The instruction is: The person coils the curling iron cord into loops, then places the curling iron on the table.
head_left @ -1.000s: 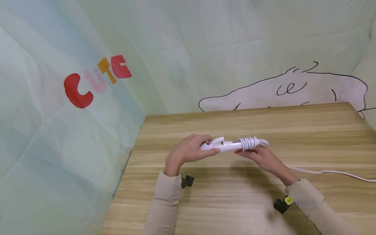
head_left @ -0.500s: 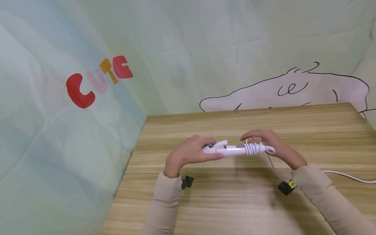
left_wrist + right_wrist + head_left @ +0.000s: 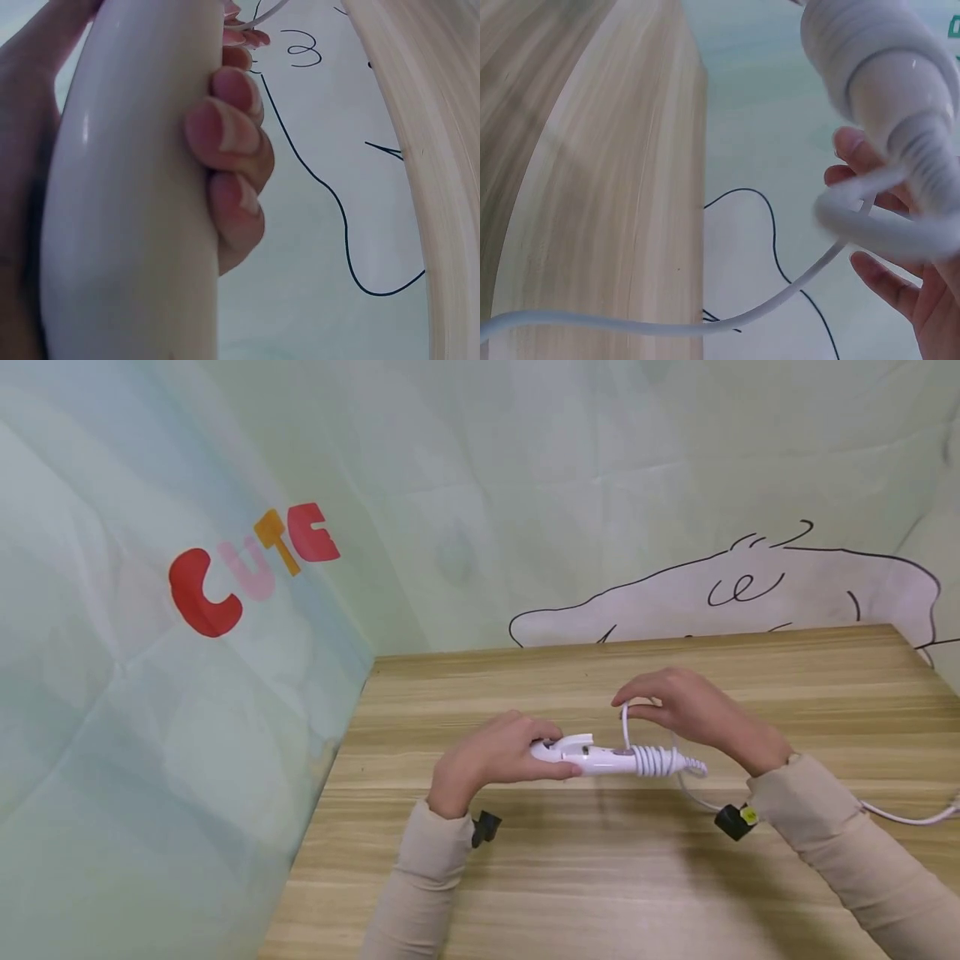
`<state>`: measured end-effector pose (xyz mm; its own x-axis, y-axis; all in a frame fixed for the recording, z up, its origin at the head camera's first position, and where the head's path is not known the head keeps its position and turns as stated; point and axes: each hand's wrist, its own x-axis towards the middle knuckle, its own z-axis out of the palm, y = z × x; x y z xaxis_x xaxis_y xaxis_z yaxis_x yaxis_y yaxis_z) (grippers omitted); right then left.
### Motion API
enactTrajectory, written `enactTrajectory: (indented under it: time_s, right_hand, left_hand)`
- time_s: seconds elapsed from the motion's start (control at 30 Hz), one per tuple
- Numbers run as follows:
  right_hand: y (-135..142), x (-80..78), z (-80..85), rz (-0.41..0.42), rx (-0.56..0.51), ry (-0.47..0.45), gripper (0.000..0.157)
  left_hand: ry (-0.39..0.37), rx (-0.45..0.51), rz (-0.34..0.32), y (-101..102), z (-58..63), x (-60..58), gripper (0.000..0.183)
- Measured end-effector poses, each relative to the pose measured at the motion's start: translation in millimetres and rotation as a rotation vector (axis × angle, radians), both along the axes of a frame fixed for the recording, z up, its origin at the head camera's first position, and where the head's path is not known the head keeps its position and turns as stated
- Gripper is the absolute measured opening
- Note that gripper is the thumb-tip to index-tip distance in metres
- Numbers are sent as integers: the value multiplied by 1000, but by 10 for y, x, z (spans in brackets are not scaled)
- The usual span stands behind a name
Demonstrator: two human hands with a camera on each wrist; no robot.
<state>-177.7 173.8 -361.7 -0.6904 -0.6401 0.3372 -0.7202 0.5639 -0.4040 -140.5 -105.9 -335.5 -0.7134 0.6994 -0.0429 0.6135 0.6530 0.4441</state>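
Observation:
A white curling iron [image 3: 611,762] with its lever sticking up is held level above the table. My left hand [image 3: 498,750] grips its left end, thumb along the near side. In the left wrist view the fingers [image 3: 236,139] curl round its smooth white body [image 3: 142,180]. Several turns of white cord [image 3: 655,761] are wound round the right end of the handle. My right hand [image 3: 686,710] pinches a raised loop of that cord above the coil. The right wrist view shows the handle's end [image 3: 900,82] and its ribbed cord sleeve up close, blurred, in front of the right hand [image 3: 930,300].
The wood-grain table [image 3: 570,868] reaches back to a pale printed backdrop [image 3: 480,527]. More white cord [image 3: 903,819] runs off over the table's right side. Black wrist cameras [image 3: 735,821] stick out below both sleeves.
My right hand has gone from under the handle's coiled end to above it and now lifts a loop of cord. The left hand and curling iron have shifted slightly right and nearer.

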Motion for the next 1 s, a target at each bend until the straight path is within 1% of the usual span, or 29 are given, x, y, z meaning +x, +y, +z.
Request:
enactTrajectory:
  time_s: [0.07,0.1,0.27,0.33,0.43,0.53,0.63,0.73,0.8,0.87,0.93,1.0]
  right_hand:
    - [-23,10,29,-1,21,22,19]
    - [-29,16,38,5,24,49,19]
    - [-52,92,87,15,0,247,20]
    - [-71,142,117,11,-5,305,20]
    - [-107,228,162,-14,7,346,18]
    - [-135,318,202,-53,27,350,15]
    - [-163,414,239,-101,41,309,13]
    - [-191,503,283,-156,59,212,12]
    - [-207,559,318,-188,70,114,11]
    - [-212,607,352,-215,82,-6,12]
    - [-209,646,377,-219,79,-135,13]
    - [-198,665,377,-197,63,-249,13]
  left_hand:
    - [-7,-14,1,10,-2,1,33]
    - [-7,-19,4,14,-5,2,34]
    - [-24,-29,37,16,-36,-6,36]
    - [-23,-32,48,9,-48,-13,36]
    - [-21,-33,61,-13,-63,-26,37]
    - [-25,-34,77,-43,-69,-43,38]
    - [-30,-34,95,-78,-68,-62,38]
    - [-26,-29,113,-111,-68,-82,38]
    - [-19,-24,123,-131,-66,-92,37]
    - [-13,-19,126,-142,-63,-101,37]
    - [-11,-20,134,-153,-58,-108,37]
    - [-7,-25,144,-162,-54,-117,37]
